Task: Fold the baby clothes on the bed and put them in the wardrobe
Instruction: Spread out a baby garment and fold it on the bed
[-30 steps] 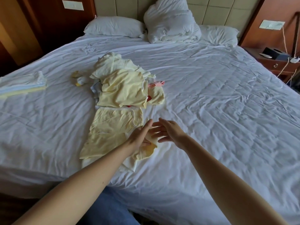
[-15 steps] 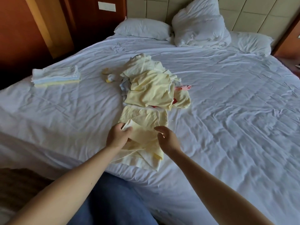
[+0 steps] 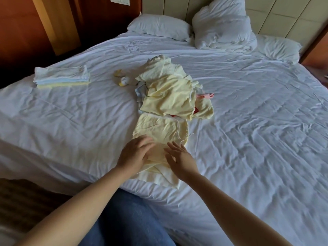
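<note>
A pale yellow baby garment (image 3: 159, 128) lies partly folded on the white bed (image 3: 248, 139) near its front edge. My left hand (image 3: 135, 153) lies flat on the garment's left part with its fingers straight. My right hand (image 3: 179, 157) is spread over the garment's right side, fingers straight. Behind the garment sits a loose pile of baby clothes (image 3: 170, 91), mostly yellow and white with a bit of pink. A neat stack of folded clothes (image 3: 62, 77) rests at the bed's left side.
Small yellow and white socks (image 3: 122, 79) lie left of the pile. Pillows (image 3: 159, 26) and a bunched duvet (image 3: 223, 27) are at the headboard. Dark wooden panelling (image 3: 53, 23) stands beyond the bed's left. My leg in blue jeans (image 3: 127, 219) is against the bed's front edge.
Half a second ago both hands gripped the garment's fold; now it is laid down and both hands lie flat on it. The view has shifted left.
</note>
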`<state>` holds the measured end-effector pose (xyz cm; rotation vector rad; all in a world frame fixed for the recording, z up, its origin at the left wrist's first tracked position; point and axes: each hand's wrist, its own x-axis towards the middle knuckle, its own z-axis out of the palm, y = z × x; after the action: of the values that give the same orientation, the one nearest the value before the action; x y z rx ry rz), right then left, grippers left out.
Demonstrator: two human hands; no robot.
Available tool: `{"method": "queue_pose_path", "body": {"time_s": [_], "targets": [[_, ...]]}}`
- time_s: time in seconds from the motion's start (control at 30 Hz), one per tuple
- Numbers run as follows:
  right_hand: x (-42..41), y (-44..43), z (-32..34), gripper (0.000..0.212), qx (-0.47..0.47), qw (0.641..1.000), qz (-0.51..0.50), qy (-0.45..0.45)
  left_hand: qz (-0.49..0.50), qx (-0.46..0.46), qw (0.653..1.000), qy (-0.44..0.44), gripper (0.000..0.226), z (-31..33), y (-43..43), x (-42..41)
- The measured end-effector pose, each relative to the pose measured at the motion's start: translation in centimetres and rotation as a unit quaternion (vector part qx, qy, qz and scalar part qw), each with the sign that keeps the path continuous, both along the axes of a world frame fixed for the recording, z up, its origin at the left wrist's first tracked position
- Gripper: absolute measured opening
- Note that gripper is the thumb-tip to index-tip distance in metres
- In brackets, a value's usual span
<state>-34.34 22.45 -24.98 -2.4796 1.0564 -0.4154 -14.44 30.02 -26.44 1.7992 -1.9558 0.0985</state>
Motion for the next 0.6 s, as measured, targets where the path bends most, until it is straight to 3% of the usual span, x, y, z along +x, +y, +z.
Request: {"method": "queue_pose_path", "body": {"time_s": [0.1, 0.23, 0.33, 0.6], "targets": [[0.5, 0.1, -0.7, 0.045, 0.012, 0.999, -0.024, 0.037, -0.018, 0.065, 0.997, -0.027, 0.043, -1.1, 0.0, 0.1], [-0.4, 0.5, -2.7, 0.061, -0.035, 0.989, 0.003, 0.141, 0.014, 0.176, 0.984, -0.029, 0.075, -2.8, 0.6, 0.9], [-0.5, 0.8, -3.4, 0.068, -0.057, 0.988, 0.007, 0.147, 0.022, 0.178, 0.983, -0.032, 0.079, -3.4, 0.7, 1.0], [-1.0, 0.7, -3.0, 0.06, -0.054, 0.984, 0.042, 0.162, -0.019, 0.234, 0.971, -0.04, 0.075, -1.9, 0.9, 1.9]]}}
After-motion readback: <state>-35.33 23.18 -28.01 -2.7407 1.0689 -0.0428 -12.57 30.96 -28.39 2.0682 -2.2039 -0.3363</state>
